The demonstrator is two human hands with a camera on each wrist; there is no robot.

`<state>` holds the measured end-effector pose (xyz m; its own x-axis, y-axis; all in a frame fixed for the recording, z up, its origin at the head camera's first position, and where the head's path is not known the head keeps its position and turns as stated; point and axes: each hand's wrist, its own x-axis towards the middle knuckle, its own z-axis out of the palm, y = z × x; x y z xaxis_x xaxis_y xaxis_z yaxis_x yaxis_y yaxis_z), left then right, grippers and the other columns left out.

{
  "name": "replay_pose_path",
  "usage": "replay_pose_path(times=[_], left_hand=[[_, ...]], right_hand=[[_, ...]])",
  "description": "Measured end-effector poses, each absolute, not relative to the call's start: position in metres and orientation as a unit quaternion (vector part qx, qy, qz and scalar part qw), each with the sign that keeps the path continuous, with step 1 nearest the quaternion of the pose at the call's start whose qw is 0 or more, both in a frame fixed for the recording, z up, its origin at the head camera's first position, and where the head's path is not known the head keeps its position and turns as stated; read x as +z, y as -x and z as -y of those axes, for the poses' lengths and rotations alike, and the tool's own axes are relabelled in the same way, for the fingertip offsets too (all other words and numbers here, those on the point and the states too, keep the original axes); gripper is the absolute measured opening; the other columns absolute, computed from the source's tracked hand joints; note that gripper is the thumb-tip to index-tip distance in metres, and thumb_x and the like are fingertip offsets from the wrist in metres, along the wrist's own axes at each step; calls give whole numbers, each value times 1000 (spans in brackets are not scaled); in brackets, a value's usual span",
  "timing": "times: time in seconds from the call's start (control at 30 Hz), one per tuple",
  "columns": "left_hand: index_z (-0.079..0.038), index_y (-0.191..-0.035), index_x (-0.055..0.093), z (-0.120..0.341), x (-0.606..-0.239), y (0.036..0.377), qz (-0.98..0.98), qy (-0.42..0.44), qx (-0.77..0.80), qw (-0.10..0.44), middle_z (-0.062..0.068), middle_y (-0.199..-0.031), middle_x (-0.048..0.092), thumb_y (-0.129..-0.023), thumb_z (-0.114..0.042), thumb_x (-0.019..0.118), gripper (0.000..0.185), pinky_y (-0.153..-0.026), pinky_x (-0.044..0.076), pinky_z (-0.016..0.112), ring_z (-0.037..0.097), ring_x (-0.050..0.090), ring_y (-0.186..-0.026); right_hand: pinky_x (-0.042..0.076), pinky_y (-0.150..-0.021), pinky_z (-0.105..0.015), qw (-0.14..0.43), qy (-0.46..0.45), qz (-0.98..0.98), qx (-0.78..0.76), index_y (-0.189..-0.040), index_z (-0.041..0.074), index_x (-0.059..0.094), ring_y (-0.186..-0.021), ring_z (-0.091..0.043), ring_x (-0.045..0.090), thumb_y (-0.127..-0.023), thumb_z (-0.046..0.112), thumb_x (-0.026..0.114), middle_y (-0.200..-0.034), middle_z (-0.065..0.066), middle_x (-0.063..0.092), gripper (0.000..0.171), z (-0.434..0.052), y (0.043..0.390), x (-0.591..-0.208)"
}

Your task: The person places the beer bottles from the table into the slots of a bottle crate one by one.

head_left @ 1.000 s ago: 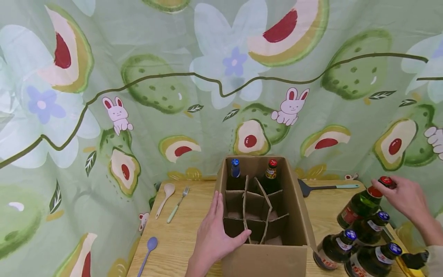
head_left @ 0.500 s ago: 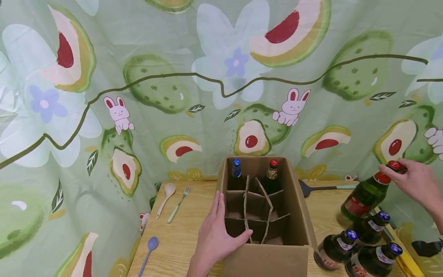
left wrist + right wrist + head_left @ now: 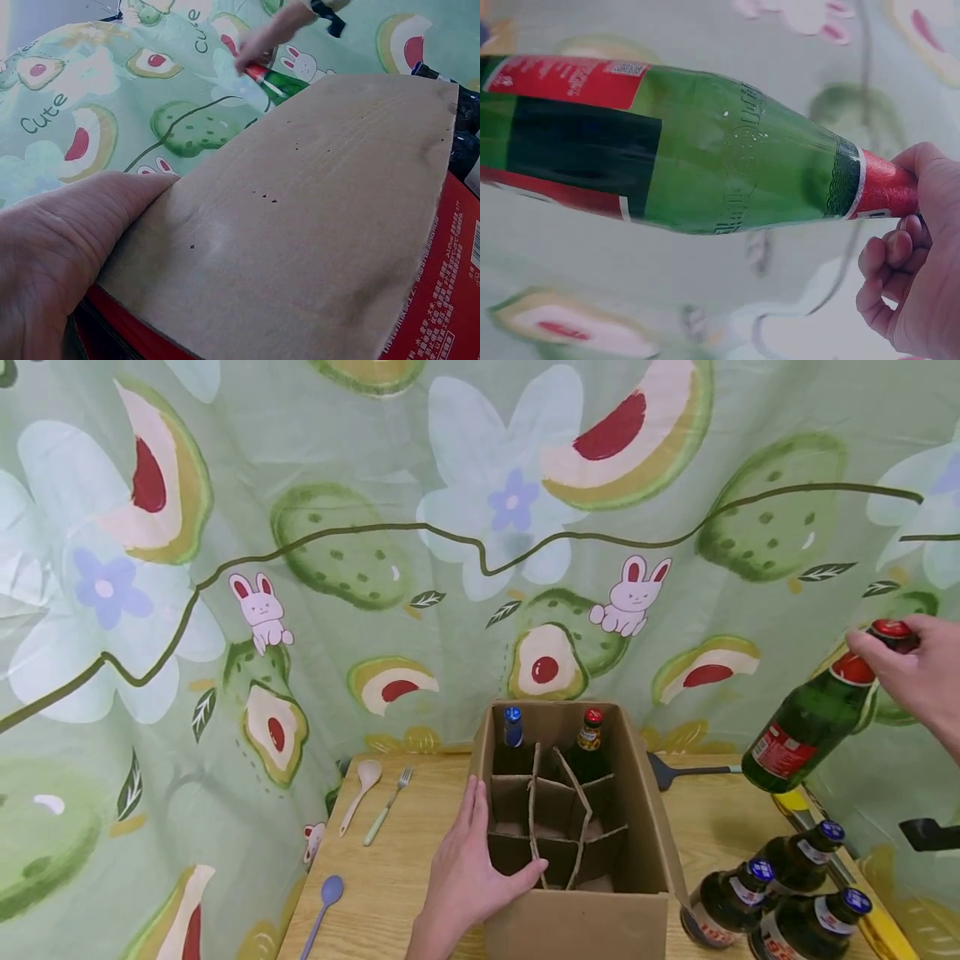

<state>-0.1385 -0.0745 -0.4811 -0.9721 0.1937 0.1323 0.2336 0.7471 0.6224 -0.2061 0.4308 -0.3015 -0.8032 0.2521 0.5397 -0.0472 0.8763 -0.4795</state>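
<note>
The green glass bottle (image 3: 810, 722) hangs above the bench (image 3: 701, 806), toward two o'clock from the divided cardboard carton (image 3: 576, 922), with three blue-capped bottles (image 3: 720, 906) at six o'clock beneath it. It should handle stiff, smooth and breakable, and probably heavy if full, though the fill cannot be told; the slim red-wrapped neck (image 3: 853, 668) looks the best hold. There the right hand (image 3: 921, 667) has its grip closed, thumb and fingers pinching. The bottle's long axis tilts: cap (image 3: 891, 628) between one and two o'clock, base (image 3: 767, 778) between seven and eight. The left hand (image 3: 471, 877), fingers straight, rests against the carton at eight o'clock.
</note>
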Motion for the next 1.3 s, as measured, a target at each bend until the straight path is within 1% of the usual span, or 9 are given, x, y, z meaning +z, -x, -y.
replay_pose_path(times=[0.17,0.37,0.47,0.63,0.77,0.9,1.1,1.17,1.3], left_hand=[[-14,-169,17,75,-481,138,934,113,-339,29,-4,-176,7,-73,-90,65,131,-104,46,64,41,43,-146],[-15,-169,17,75,-482,138,932,114,-341,36,0,-176,11,-74,-84,71,129,-104,47,63,42,45,-145],[-15,-169,17,75,-482,137,932,113,-342,36,0,-176,11,-74,-81,74,129,-104,47,64,42,45,-144],[-16,-169,16,76,-482,137,933,111,-340,30,-1,-176,10,-73,-85,71,131,-103,47,64,42,45,-145],[-16,-169,16,76,-482,138,935,111,-337,29,0,-176,11,-72,-88,68,132,-103,47,63,41,46,-144],[-16,-169,16,76,-483,138,934,110,-340,30,0,-176,11,-73,-86,70,131,-103,47,64,41,46,-144],[-15,-169,17,76,-482,138,934,114,-338,34,0,-176,12,-73,-88,68,130,-103,48,63,40,45,-145],[-16,-169,17,76,-482,138,935,113,-335,35,-1,-176,11,-73,-88,67,130,-102,48,62,40,46,-144],[-15,-169,18,76,-482,138,936,111,-332,32,-2,-176,10,-73,-89,67,130,-101,49,63,40,47,-144]], right_hand=[[22,-49,-23,341,28,899,273,-71,0,39,-46,-8,27,-103,17,59,-54,2,34,42,-408,211,-264],[20,-52,-27,341,24,905,254,-71,1,35,-47,-11,25,-103,22,59,-56,-5,31,46,-376,212,-227],[21,-53,-28,335,18,910,243,-71,2,37,-47,-13,25,-103,26,59,-57,-7,32,46,-359,213,-212],[22,-51,-26,348,-25,904,247,-69,2,43,-46,-11,26,-101,26,65,-56,-6,33,45,-333,216,-195],[21,-49,-23,371,-87,888,258,-65,1,44,-46,-6,24,-97,20,71,-54,-1,32,46,-311,221,-188],[19,-49,-23,381,-142,877,256,-61,3,42,-46,-2,23,-93,15,74,-53,4,31,47,-288,229,-188],[22,-49,-25,331,-182,887,267,-63,5,44,-49,-8,29,-95,19,76,-55,-2,36,47,-254,236,-198],[24,-49,-26,312,-199,894,254,-65,7,47,-49,-10,32,-96,23,76,-56,-2,39,45,-241,239,-204],[23,-49,-27,279,-243,904,215,-66,12,44,-48,-12,29,-97,28,74,-55,2,34,46,-215,246,-220]])
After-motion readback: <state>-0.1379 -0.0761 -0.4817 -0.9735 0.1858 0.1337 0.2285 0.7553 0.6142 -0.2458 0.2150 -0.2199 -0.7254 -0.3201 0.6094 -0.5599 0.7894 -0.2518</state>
